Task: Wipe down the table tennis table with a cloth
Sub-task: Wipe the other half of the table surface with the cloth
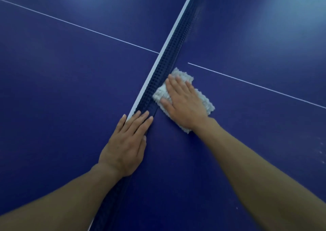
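Note:
The blue table tennis table [61, 89] fills the view. Its dark net [169, 57] with a white top band runs diagonally from bottom centre to top right. A folded white fluffy cloth [202, 98] lies flat on the table just right of the net. My right hand [183, 101] presses flat on the cloth, fingers spread and pointing toward the net. My left hand [127, 142] rests flat on the top of the net, fingers together, pushing it toward the left.
A thin white centre line [79, 26] crosses the table on both sides of the net. Pale specks [320, 151] mark the surface at the right edge. Light glare shows at the top right.

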